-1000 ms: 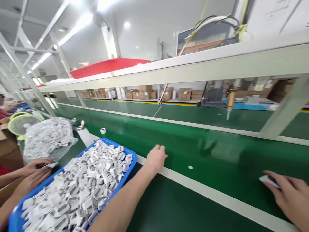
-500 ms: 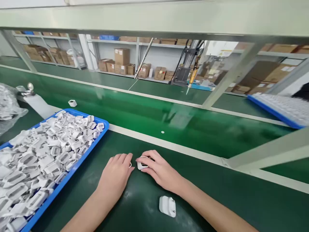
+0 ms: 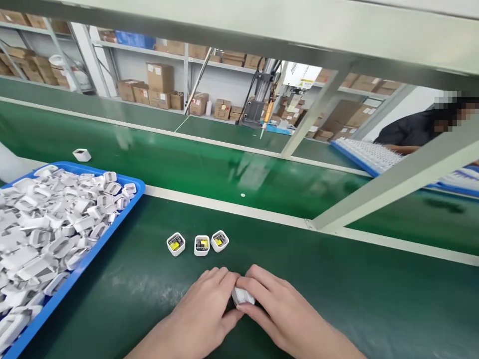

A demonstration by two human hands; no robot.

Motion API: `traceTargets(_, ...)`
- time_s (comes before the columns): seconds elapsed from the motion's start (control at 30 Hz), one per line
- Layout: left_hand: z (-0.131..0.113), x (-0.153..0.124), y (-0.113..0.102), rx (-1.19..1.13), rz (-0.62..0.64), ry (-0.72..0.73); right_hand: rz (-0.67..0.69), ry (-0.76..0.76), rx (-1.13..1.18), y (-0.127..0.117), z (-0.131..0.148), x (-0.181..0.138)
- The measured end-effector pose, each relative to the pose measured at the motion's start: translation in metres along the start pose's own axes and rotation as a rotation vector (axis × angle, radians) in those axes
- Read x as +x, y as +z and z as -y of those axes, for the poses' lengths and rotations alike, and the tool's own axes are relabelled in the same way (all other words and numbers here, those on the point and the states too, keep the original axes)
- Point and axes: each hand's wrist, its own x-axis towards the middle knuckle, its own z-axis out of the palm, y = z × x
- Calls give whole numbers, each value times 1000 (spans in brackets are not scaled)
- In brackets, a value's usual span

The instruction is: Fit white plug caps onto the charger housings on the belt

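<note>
My left hand [image 3: 209, 309] and my right hand [image 3: 282, 309] meet over the green work surface, close to the front. Between them is a small white plastic charger plug piece [image 3: 244, 296], pinched by the fingers of both hands; its far and lower sides are hidden. Just beyond my hands, three open white charger housings stand with yellow and dark parts inside: a left one [image 3: 175, 244], a middle one [image 3: 202, 245] and a right one [image 3: 219, 241]. The middle and right ones are close together.
At left, a blue tray [image 3: 140, 187] is heaped with white plastic shells. Another white shell [image 3: 82, 155] lies beyond it on the green belt. A slanted metal post [image 3: 359, 194] rises at right. Across the belt, a person [image 3: 407, 127] sits by a tray [image 3: 359, 154] of white parts.
Both hands have left the charger housings and come nearer to me, together. The plug piece that lay loose is now between them. The view has turned right, showing a person.
</note>
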Motion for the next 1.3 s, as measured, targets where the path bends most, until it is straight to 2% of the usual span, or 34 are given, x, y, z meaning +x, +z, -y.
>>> traceTargets(0.17, 8, 4, 6, -137, 16, -13, 116, -128, 151, -23, -9, 3)
traceTargets(0.27, 15, 6, 15, -182, 7, -15, 132, -180, 164, -22, -12, 4)
traceTargets(0.43, 21, 8, 22, -170, -39, 31, -140, -374, -171, -2, -15, 1)
traceTargets(0.57, 23, 10, 21, -139, -60, 68, -260, -481, -224, 8, -22, 2)
traceTargets(0.73, 24, 11, 22, -83, -97, 137, -256, -380, 174, 11, -29, 10)
traceTargets(0.87, 24, 11, 22, -80, -121, 151, -193, -457, 85, 10, -29, 12)
traceTargets(0.97, 25, 11, 23, -82, -128, 162, -191, -328, 245, 14, -27, 11)
traceTargets(1.03, 25, 11, 24, -87, -119, 161, -269, -255, 340, 18, -27, 10)
traceTargets(1.1, 26, 12, 24, -95, -105, 141, -327, -332, 253, 19, -27, 10)
traceTargets(1.2, 26, 11, 25, -96, -93, 110, -239, -460, 57, 12, -27, 9)
traceTargets(1.3, 26, 10, 25, -82, -103, 105, -165, -340, 174, 6, -27, 6)
